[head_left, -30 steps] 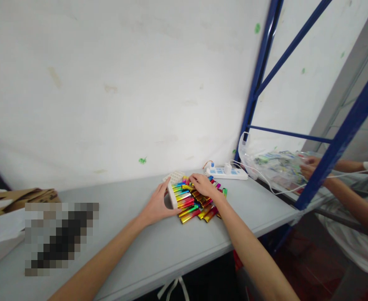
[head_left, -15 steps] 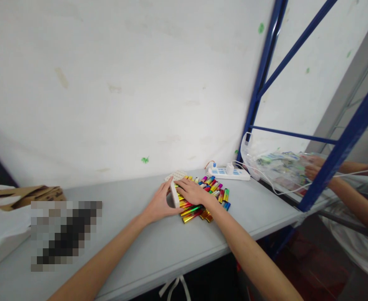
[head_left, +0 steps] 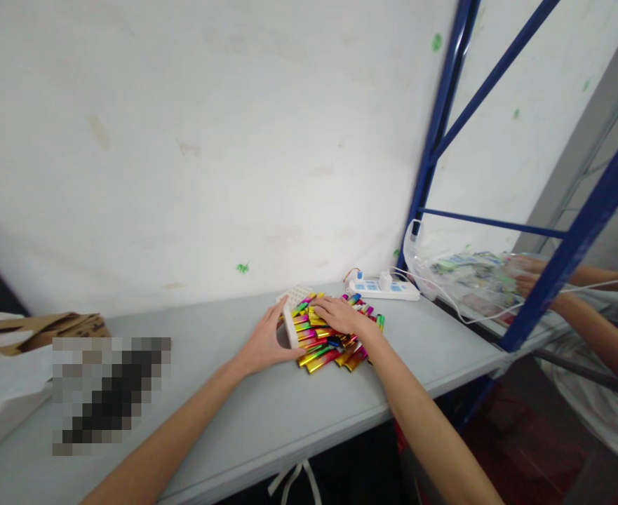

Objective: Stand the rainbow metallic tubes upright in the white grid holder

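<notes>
On the grey shelf lies a heap of shiny metallic tubes in gold, red, green, pink and blue. A white plastic bar-like piece stands along the heap's left side. My left hand grips this piece, fingers behind it and thumb stretched along the front toward the tubes. My right hand rests on top of the heap with its fingers extended over several tubes; its palm side is hidden. A white gridded piece lies just behind the heap, partly covered.
A white power strip with a plug and cable sits behind the heap to the right. Blue rack posts rise at the right; beyond them another person's hands handle clear plastic bags. Cardboard and white bags lie at the left.
My right hand has shifted slightly right over the heap, uncovering more tubes beside the white piece. My left hand has stayed nearly in place.
</notes>
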`<state>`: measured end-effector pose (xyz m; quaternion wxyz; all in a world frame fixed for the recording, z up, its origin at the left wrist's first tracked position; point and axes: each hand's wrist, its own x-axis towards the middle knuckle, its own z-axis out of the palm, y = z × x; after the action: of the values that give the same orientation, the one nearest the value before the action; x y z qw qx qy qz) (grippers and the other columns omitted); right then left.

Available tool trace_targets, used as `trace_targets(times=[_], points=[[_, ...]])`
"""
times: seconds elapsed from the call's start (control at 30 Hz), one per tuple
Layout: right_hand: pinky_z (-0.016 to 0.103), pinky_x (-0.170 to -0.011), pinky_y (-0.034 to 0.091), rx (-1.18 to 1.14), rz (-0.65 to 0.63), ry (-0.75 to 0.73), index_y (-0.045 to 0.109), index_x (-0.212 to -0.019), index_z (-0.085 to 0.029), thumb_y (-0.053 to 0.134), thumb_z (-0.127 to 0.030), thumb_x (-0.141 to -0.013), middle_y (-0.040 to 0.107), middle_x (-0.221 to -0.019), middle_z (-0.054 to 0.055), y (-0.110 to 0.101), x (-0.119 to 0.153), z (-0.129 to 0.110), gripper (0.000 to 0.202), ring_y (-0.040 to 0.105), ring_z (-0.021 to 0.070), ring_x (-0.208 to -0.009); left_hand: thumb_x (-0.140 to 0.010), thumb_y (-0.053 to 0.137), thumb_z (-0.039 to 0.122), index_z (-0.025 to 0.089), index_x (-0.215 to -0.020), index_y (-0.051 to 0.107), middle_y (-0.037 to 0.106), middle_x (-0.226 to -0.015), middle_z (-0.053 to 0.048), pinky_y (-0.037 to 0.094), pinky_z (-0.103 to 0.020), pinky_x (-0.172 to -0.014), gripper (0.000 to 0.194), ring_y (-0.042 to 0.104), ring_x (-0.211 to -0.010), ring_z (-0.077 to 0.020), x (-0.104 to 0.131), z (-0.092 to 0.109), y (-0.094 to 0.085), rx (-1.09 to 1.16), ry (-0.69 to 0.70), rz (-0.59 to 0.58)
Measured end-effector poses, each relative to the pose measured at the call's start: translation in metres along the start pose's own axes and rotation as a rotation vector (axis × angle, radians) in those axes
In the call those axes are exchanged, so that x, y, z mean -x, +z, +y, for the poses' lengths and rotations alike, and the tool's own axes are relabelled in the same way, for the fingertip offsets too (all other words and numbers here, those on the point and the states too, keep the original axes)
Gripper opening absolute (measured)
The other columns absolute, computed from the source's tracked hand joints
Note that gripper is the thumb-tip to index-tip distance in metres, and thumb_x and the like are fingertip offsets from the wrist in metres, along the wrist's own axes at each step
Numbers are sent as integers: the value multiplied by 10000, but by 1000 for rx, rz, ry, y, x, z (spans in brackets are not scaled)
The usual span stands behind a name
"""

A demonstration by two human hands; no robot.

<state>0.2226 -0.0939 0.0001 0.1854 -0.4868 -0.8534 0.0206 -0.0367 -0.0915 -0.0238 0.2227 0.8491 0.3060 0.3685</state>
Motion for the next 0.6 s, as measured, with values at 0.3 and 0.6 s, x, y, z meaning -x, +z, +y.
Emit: trace_targets(times=[0.3, 0.6], points=[[482, -1181, 322, 103, 97, -97, 551, -1394, -148, 305, -281, -1080, 573, -1449, 138, 13, -9, -50, 421, 504, 231, -1348, -634, 888, 487, 216, -1611, 180, 423, -1541, -180, 336, -521, -1212, 1236, 409, -1436, -382, -3, 10, 0, -49, -16, -18], [627, -1172, 285, 242, -39, -79, 512, -1449, -214, 308, -293, -1079, 502, -1531, 124, 16, 0, -45, 430, 421, 266, -1438, -614, 906, 408, 241, -1562, 329, 472, -1496, -153, 365, -521, -1202, 1122, 465, -1401, -351, -1, 9, -7, 19, -13, 11]])
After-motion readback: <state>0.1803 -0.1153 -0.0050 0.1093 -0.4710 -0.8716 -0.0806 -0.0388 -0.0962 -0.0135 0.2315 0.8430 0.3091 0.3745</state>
